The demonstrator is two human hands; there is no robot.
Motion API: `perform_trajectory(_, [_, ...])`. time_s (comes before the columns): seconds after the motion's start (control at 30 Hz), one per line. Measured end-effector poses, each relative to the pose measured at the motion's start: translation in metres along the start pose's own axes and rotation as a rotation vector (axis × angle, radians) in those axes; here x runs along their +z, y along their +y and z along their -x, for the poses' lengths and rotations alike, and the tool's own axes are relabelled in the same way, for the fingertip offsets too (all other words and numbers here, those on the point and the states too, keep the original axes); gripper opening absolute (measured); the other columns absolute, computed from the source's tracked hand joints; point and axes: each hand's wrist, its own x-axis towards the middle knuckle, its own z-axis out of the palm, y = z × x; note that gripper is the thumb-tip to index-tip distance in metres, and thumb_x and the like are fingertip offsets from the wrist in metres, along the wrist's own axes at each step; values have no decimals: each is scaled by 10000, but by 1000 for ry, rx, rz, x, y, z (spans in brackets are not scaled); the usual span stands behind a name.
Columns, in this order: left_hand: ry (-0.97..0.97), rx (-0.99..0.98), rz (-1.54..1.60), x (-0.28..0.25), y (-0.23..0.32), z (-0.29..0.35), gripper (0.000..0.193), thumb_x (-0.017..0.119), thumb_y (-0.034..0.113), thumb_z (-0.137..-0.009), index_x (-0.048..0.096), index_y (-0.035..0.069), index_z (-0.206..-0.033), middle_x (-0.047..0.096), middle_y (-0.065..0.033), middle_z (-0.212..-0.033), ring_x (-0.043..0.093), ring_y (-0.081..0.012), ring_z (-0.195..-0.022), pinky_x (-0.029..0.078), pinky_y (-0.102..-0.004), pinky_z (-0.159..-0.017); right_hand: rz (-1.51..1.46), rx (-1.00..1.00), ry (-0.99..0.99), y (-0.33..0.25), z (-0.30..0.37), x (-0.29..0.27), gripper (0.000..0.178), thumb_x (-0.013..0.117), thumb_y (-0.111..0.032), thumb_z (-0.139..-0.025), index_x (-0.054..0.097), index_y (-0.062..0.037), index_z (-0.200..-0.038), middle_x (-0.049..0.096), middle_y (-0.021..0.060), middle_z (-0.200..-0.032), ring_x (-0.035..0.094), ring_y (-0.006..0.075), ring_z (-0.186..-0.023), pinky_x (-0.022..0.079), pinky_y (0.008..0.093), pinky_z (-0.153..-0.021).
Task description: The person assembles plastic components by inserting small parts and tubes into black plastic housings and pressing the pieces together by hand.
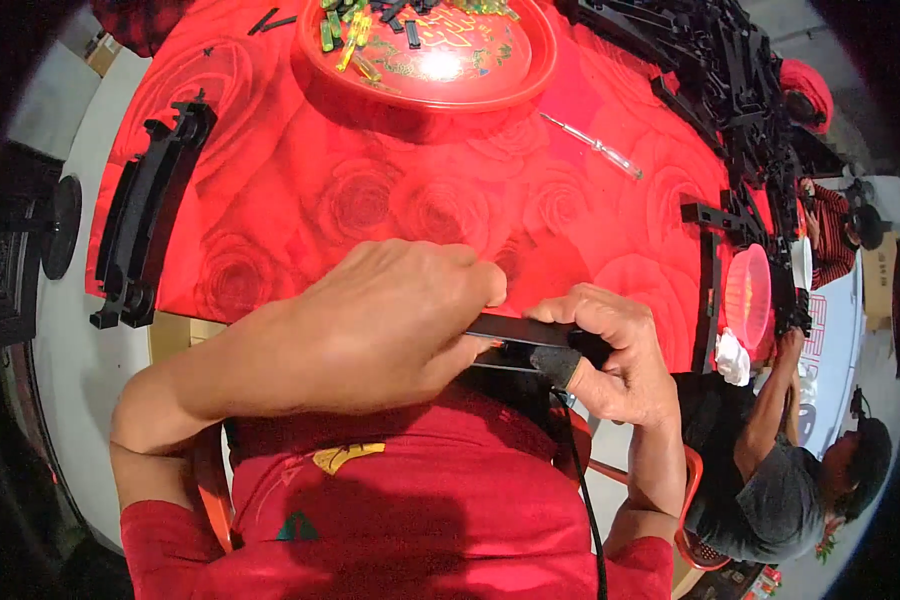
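A black plastic strip-shaped part (515,330) lies crosswise between my two hands, just off the near edge of the table. My left hand (400,320) is closed round its left end, thumb and fingers pinching it. On the other end, my right hand (615,350) grips with bent fingers, and a black cover sits on its thumb. Part of the piece is hidden behind my fingers. Beyond them, a screwdriver with a clear handle (610,155) rests on the red rose-patterned tablecloth (370,200).
A red round tray (450,95) holds yellow-green and black pieces. Long black parts (155,210) lie at the left edge, and a heap of black parts (710,60) covers the far right. A pink basket (747,300) stands right, near a co-worker in dark clothes (770,490).
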Motion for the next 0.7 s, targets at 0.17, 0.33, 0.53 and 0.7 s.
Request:
perform_trajectory(0.17, [-59,3,38,8,1,-1,213,732,158,-850,643,39,-1002,630,-174,-893,660,-411,-852,516,-507,-722,30,-24,53,-7,9,6,343,779,-227,-797,738,27,-1024,684,126,-819,670,249,-759,496,347,-685])
perform_trajectory(0.33, [-18,13,95,10,1,2,205,746,198,-837,656,43,-936,653,-159,-844,676,-395,-816,518,-504,-683,41,-19,109,-17,10,14,331,790,-175,-758,737,30,-1012,669,126,-797,649,256,-718,480,348,-654])
perform_trajectory(0.53, [32,-46,37,21,-1,4,191,734,221,-849,667,61,-929,672,-158,-854,683,-397,-824,521,-512,-690,95,-33,108,-15,6,16,360,796,-252,-774,737,25,-996,645,121,-761,621,259,-690,462,356,-634])
perform_trajectory(0.7, [59,-36,71,30,1,3,228,729,214,-824,663,-1,-863,699,-238,-851,700,-449,-832,536,-586,-694,127,2,116,-18,13,20,384,804,-298,-781,733,23,-979,644,119,-763,618,260,-694,456,358,-632])
